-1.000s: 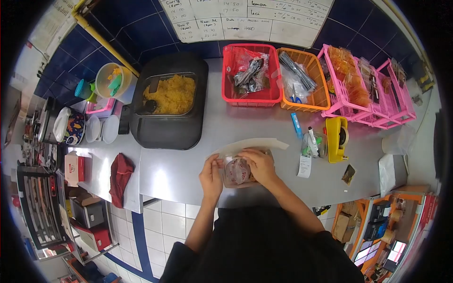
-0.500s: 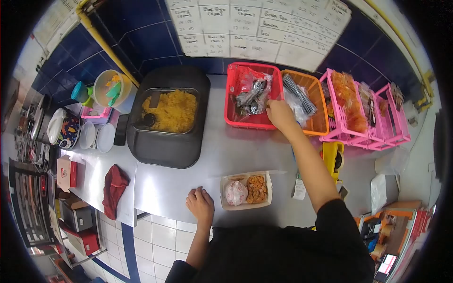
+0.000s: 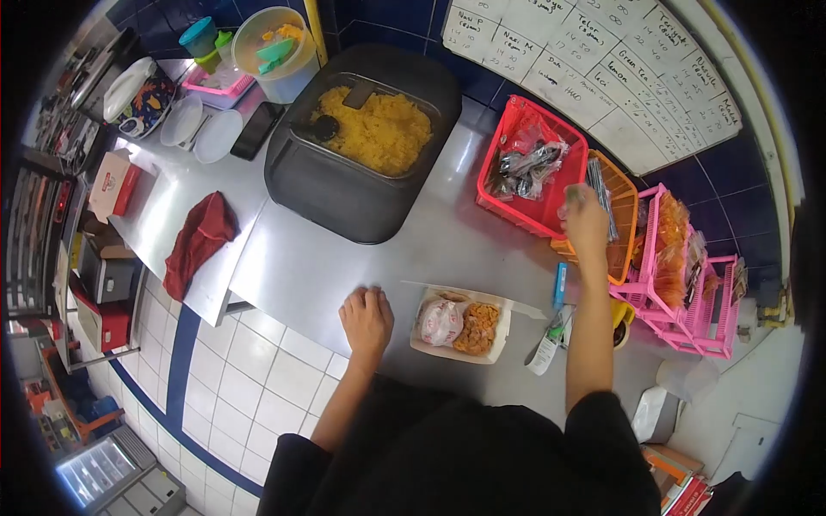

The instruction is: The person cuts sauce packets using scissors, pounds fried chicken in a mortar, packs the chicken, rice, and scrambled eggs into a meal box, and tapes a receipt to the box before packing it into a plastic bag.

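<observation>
My left hand [image 3: 367, 320] rests at the front edge of the steel counter, its fingers curled in, with nothing seen in them. Over the gap between the red basket [image 3: 525, 220] and the orange basket [image 3: 626, 249], my right hand [image 3: 587, 225] pinches a small clear packet [image 3: 571, 196] with a bit of green; its contents are too blurred to name. Plastic-wrapped cutlery [image 3: 533, 163] lies in the red basket. An open paper box [image 3: 460, 353] sits between my arms, holding a white paper-wrapped bundle [image 3: 441, 322] and brown fried pieces [image 3: 477, 328].
A black warmer [image 3: 344, 211] of yellow rice [image 3: 387, 133] stands at the back left. A pink rack [image 3: 667, 314] of packets is on the right. Near my right forearm lie a blue-capped item [image 3: 560, 284] and a white slip [image 3: 544, 351]. A red cloth [image 3: 202, 241] lies left.
The view has turned and shifted left. My right hand has come back from the red basket's right side, now with a small packet in its fingers. My left hand stays at the counter edge.
</observation>
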Available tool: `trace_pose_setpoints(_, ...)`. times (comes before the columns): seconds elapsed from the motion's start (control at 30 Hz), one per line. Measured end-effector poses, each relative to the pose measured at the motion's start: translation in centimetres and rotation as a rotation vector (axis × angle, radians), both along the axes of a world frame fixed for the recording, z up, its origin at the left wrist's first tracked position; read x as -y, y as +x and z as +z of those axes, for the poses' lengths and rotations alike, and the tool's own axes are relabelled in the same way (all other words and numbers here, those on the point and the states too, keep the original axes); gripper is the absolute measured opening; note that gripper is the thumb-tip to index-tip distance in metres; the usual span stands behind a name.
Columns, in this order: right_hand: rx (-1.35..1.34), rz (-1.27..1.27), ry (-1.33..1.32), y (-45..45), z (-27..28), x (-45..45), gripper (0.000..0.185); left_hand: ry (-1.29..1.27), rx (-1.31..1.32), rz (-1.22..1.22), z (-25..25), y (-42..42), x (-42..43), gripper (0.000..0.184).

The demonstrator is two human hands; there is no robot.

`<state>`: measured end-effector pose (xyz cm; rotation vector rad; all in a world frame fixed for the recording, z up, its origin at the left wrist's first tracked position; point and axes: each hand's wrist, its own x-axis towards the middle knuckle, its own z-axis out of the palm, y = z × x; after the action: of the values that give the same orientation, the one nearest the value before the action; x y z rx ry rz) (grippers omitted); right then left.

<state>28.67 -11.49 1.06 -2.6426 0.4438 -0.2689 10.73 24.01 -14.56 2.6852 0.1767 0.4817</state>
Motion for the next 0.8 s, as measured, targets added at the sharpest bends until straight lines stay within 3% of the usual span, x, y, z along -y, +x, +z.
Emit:
trace_pose_setpoints(0.1, 0.327, 0.084, 0.156, -8.9, 2.2, 0.1, 0.024, 0.006, 0.016, -0.002, -0.6, -0.2, 0.0, 0.018)
trace_pose_setpoints(0.17, 0.271, 0.132, 0.213, -14.9, 4.4, -1.2, 0.020, 0.023, 0.018, -0.001, -0.6, -0.3, 0.2, 0.018)
trace_pose_setpoints(0.23, 0.178, 0.284, 0.471, -19.4, 3.4, -2.7, 0.022, 0.015, 0.042, -0.017, -0.5, -0.5, 0.2, 0.018)
trace_pose_setpoints(0.3, -0.069, 0.390, 0.578, -21.1, 3.2, -5.7, 0.020, 0.022, 0.018, -0.031, -0.5, -0.6, 0.3, 0.018)
trace_pose_setpoints(0.4, -0.011, 0.465, 0.490, -20.3, -4.3, -7.4, 0.024, 0.017, -0.032, -0.053, -0.3, -1.0, 0.6, 0.019)
trace_pose_setpoints(0.47, 0.031, 0.537, 0.236, -19.7, -7.7, -7.8, 0.026, 0.001, 0.043, -0.045, -0.3, -1.2, 0.6, 0.019)
trace_pose_setpoints(0.5, 0.045, 0.540, 0.242, -19.8, -7.6, -7.7, 0.026, 0.011, 0.054, -0.044, -0.1, -1.3, 0.5, 0.019)
trace_pose_setpoints(0.67, -0.051, 0.491, 0.192, -19.4, -8.1, -7.9, 0.012, -0.448, -0.055, 0.094, 0.3, -3.4, 1.2, 0.026)
trace_pose_setpoints(0.8, -0.049, 0.449, 0.053, -18.6, -11.4, -9.2, 0.010, -0.517, -0.093, 0.107, 0.0, -4.0, 2.0, 0.026)
